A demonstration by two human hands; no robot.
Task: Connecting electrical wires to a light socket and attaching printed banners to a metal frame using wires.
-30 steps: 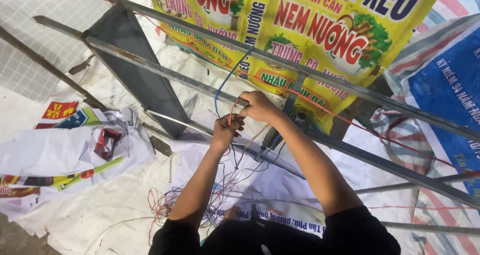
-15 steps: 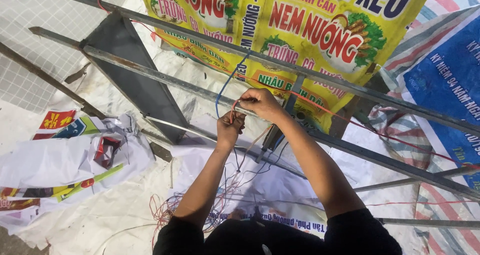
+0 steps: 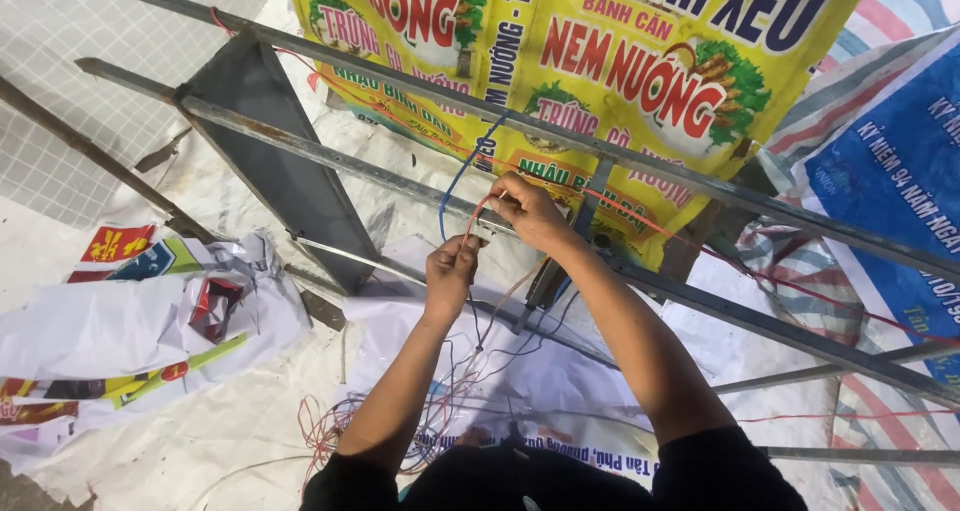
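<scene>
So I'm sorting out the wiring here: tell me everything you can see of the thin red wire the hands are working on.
The thin red wire looks plastic-coated and flexible. It arches in a small loop between the left hand and the right hand, both pinching it just above a grey metal bar of the frame. A blue wire curves up beside it. Below the hands, red strands trail down into a loose tangle on the white sheet.

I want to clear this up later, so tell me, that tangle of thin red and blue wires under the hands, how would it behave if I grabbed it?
The thin wires would likely be floppy: they droop in loose loops from the left hand and right hand. Probably light, since the strands are so fine. They may snag, as they cross each other and a metal bar.
</scene>
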